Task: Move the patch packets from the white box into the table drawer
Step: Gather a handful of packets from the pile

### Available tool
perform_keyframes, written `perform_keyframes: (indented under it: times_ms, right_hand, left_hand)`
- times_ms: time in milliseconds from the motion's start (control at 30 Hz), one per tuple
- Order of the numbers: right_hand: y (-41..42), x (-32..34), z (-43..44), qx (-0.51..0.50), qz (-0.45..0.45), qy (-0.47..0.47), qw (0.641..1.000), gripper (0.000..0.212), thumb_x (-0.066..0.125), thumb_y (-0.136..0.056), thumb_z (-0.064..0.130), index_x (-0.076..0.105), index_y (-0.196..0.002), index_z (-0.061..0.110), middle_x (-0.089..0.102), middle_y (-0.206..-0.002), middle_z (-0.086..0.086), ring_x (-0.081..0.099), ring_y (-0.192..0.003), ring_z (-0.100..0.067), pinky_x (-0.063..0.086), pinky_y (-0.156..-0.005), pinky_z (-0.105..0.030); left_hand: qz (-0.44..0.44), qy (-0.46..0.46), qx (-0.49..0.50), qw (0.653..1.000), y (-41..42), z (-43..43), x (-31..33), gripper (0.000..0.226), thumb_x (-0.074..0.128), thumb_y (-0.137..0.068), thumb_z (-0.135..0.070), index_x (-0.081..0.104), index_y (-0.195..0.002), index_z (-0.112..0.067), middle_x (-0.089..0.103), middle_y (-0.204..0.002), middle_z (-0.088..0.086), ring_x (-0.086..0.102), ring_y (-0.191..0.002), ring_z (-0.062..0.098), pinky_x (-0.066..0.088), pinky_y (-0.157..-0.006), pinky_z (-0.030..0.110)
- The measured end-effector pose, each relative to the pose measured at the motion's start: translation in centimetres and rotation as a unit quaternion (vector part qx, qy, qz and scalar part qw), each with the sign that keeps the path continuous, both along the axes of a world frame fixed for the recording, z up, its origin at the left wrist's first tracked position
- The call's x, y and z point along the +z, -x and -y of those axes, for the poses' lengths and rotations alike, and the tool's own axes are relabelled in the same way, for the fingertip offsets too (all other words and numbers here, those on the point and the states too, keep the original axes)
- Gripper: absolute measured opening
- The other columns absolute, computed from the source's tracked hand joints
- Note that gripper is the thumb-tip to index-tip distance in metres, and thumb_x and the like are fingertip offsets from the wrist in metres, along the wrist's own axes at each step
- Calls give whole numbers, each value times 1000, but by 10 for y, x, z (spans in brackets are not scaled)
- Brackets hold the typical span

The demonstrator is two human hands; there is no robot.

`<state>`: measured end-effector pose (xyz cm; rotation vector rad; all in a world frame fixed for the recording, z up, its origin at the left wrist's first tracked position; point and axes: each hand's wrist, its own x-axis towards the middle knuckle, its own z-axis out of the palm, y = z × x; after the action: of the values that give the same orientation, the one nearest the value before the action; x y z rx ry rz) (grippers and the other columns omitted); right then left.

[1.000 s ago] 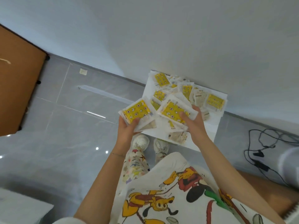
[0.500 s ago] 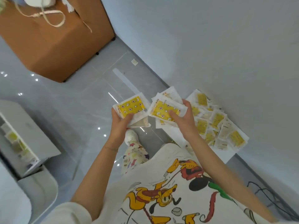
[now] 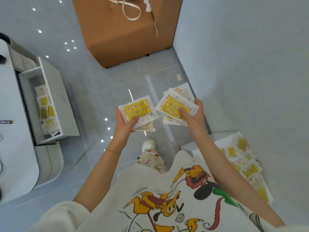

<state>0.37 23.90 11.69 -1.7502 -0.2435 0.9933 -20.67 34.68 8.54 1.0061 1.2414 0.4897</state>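
My left hand [image 3: 124,124] grips a small stack of patch packets [image 3: 138,110], yellow with star and moon prints in clear wrappers. My right hand [image 3: 192,117] grips a second, fanned stack of patch packets [image 3: 176,102]. Both stacks hang over the grey floor in front of me. The white box [image 3: 198,147] lies low at the right against the wall, with several more packets [image 3: 242,162] inside. The open white table drawer [image 3: 56,104] is at the left, with several packets [image 3: 46,109] lined up in it.
A brown cabinet [image 3: 127,36] stands ahead with a cream strap on top. The white table [image 3: 11,124] runs along the left edge. A grey wall fills the right. My shoe [image 3: 148,144] stands on the glossy grey tiles between drawer and box.
The view has swung left from the white box toward the drawer. Both hands carried their packet stacks away from the box, which now sits at the lower right.
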Motion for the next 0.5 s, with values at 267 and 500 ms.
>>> perform_keyframes:
  times_ms: [267,500]
  right_hand:
    - [31,13,-100,61,23,-14,998,56,66,-88,12,35,-133,20,53,-125,0,60,-96,-4,53,-64,-12]
    - [47,10,-186,116,18,-1,993,57,67,-88,10,36,-135,17,56,-120,3,61,-95,-2,52,-64,-12]
  left_hand:
    - [12,-1,76,997,46,-71,6,43,63,-91,-8,39,-123,-24,62,-119,3,65,-107,22,59,-76,37]
    - [38,16,150,988,64,-117,5,43,61,-92,-8,38,-125,-24,62,-116,-2,65,-105,19,58,-70,30]
